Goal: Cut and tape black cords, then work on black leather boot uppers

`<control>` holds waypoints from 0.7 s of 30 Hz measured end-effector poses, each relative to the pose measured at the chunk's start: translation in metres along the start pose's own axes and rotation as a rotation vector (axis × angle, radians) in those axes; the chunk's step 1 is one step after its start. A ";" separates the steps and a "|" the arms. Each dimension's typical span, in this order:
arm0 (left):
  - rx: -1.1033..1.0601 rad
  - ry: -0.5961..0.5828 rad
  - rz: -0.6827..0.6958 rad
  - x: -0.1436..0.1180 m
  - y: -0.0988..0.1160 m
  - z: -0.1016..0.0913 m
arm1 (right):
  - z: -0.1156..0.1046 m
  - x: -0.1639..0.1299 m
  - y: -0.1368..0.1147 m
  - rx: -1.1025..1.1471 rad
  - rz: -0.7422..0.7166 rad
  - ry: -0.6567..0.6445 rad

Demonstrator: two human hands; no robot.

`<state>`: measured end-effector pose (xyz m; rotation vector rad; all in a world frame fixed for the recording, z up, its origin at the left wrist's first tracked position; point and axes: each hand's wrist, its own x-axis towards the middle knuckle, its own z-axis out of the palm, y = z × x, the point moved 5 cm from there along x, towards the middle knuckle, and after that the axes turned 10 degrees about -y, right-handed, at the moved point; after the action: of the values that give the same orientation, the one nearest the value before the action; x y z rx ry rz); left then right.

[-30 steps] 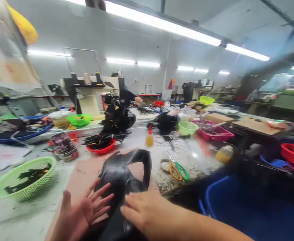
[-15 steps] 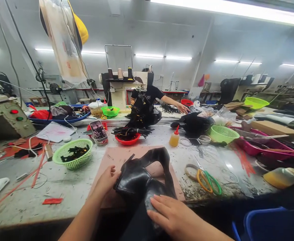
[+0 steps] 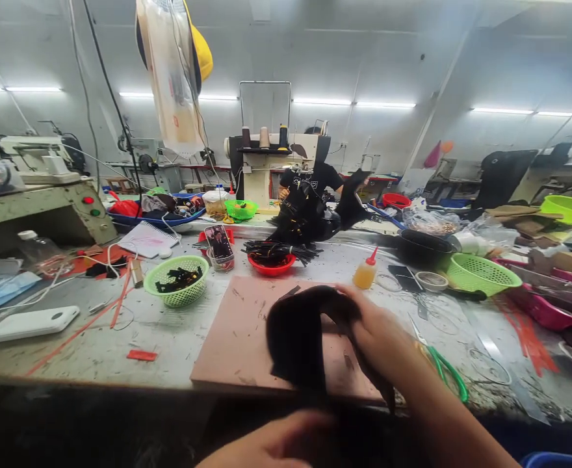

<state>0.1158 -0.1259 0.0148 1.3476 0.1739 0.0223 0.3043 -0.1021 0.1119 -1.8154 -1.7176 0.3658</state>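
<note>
Lay on the pink rectangular cutting mat (image 3: 237,338) atop the worktop (image 3: 169,335): black leather piece (image 3: 298,338); green mesh plastic basket (image 3: 176,281) left, green-handled scissors (image 3: 444,370) right.

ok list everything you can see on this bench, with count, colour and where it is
black leather piece: 1, black, lifted over the pink mat, held by the right hand
pink mat: 1, pink, bench centre
green baskets: 2 near, green, one left of the mat with black bits, one at right
red bowl: 1, red, behind the mat, holds black strips
glue bottle: 1, yellow with red tip, right of the bowl
scissors: 1, green and yellow handles, right of the mat
phone: 1, dark, propped behind the left basket
white slab: 1, white, far left
co-worker: 1, black shirt, across the bench
right hand: fingers shut on the leather
left hand: bottom edge, blurred, grip unclear
</note>
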 end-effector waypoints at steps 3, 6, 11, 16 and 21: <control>-0.033 0.296 0.276 0.020 0.035 -0.017 | 0.023 -0.002 -0.030 0.010 -0.036 -0.092; 0.040 0.575 0.411 0.022 0.064 -0.038 | 0.046 -0.015 -0.055 0.052 -0.125 -0.211; 0.440 0.716 0.306 0.008 0.100 -0.061 | 0.045 -0.026 -0.064 0.029 -0.392 -0.358; 0.889 0.501 0.106 -0.001 0.125 -0.048 | -0.022 -0.013 -0.073 -0.229 -0.665 0.079; 1.218 0.132 -0.053 -0.007 0.149 -0.009 | -0.058 0.005 -0.095 -0.611 -0.891 -0.132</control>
<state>0.1197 -0.0845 0.1587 2.5575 0.3645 -0.0490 0.2625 -0.1137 0.2145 -1.1701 -2.7069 -0.4657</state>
